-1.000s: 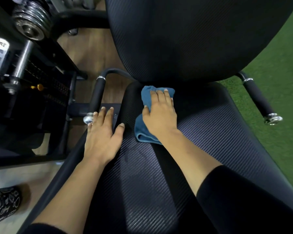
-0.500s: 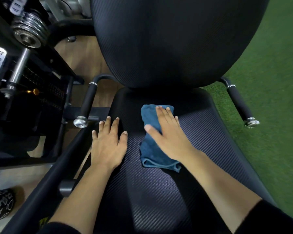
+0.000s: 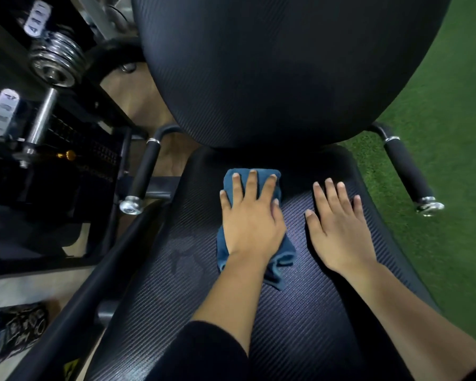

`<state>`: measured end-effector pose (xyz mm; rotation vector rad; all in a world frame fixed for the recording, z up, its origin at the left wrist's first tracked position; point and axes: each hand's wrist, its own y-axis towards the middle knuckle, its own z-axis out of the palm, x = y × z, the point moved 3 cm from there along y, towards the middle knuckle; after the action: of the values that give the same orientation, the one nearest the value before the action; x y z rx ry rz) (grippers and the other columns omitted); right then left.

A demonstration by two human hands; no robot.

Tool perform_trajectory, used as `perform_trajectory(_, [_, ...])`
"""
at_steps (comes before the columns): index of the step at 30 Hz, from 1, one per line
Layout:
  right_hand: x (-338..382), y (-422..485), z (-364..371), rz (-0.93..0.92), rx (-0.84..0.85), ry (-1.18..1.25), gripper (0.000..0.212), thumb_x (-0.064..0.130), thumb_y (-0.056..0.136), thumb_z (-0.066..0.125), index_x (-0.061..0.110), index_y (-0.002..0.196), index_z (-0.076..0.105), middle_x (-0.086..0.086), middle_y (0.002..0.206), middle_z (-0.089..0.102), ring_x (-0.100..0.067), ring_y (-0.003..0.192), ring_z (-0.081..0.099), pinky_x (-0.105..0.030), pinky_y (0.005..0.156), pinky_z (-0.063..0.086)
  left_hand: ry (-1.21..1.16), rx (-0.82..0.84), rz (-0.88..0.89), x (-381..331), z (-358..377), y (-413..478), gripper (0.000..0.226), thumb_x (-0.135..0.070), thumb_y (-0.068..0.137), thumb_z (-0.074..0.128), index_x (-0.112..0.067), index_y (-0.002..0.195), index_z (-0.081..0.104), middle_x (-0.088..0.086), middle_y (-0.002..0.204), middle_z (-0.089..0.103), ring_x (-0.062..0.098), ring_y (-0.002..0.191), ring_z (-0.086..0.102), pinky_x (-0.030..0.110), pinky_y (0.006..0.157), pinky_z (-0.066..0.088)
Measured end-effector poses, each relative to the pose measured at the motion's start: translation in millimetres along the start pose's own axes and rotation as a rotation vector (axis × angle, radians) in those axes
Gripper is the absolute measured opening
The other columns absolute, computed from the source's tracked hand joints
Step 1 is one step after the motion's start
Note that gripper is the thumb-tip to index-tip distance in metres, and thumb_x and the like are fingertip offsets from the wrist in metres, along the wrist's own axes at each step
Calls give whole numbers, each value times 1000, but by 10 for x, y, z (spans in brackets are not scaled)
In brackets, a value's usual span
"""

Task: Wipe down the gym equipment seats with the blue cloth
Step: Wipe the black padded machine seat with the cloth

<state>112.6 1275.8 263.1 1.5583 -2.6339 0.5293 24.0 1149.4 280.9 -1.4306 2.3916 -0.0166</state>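
The blue cloth (image 3: 285,254) lies folded on the black textured seat (image 3: 176,284), close under the black backrest pad (image 3: 272,64). My left hand (image 3: 250,218) lies flat on top of the cloth and presses it with straight fingers, covering its middle. My right hand (image 3: 338,226) rests palm down on the bare seat just to the right of the cloth, holding nothing. A faint damp smear shows on the seat to the left of the cloth.
Black foam handles with chrome caps flank the seat, on the left (image 3: 144,171) and on the right (image 3: 407,171). The machine frame with steel weight plates (image 3: 55,61) stands at the left. Green turf (image 3: 437,105) lies at the right. A patterned dark object (image 3: 14,331) sits on the floor, lower left.
The cloth passed from under my right hand to under my left hand. My right hand moved off to the right onto the bare seat. The view shifted left.
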Motion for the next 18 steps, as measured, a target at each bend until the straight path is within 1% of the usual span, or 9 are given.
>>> perform_trajectory(2, [-1, -1, 11, -5, 4, 2, 73, 51, 89, 0, 18, 154, 9, -4, 161, 2, -20, 148, -5, -41, 119, -5, 5, -13, -49, 159, -29, 162, 53, -37, 94, 38, -33, 147, 29, 2, 157, 22, 31, 146, 8, 56, 115, 13])
perform_trajectory(8, [23, 18, 6, 7, 26, -9, 68, 49, 92, 2, 21, 154, 2, -2, 161, -4, -17, 147, -12, -39, 119, -10, 28, -121, -324, 715, -117, 538, 52, -32, 93, 42, -31, 144, 34, 3, 153, 29, 34, 142, 18, 56, 110, 25])
perform_trajectory(11, [18, 14, 3, 8, 31, -20, 68, 49, 91, 0, 21, 153, 1, -2, 161, -5, -18, 147, -13, -40, 119, -10, -4, -146, -402, 845, -144, 667, 50, -30, 93, 42, -25, 142, 38, 5, 150, 34, 36, 138, 25, 56, 105, 31])
perform_trajectory(13, [20, 23, 3, 7, 32, -19, 68, 49, 91, 0, 22, 153, 0, -2, 161, -6, -18, 147, -13, -41, 119, -9, -52, -154, -459, 910, -184, 768, 51, -29, 93, 40, -20, 143, 37, 7, 148, 35, 36, 134, 30, 54, 103, 34])
perform_trajectory(15, [18, 39, 5, 3, 29, -16, 68, 48, 91, 1, 22, 153, 1, -2, 161, -6, -18, 147, -13, -41, 119, -10, -80, -148, -481, 946, -213, 840, 52, -29, 94, 40, -17, 144, 34, 8, 148, 34, 37, 131, 33, 52, 100, 34])
perform_trajectory(18, [5, 32, 8, -3, 18, -17, 68, 48, 91, 1, 20, 153, 3, -3, 161, -3, -19, 148, -11, -41, 119, -9, -19, -135, -414, 891, -175, 724, 54, -30, 95, 40, -17, 147, 30, 8, 150, 32, 36, 133, 31, 52, 102, 34])
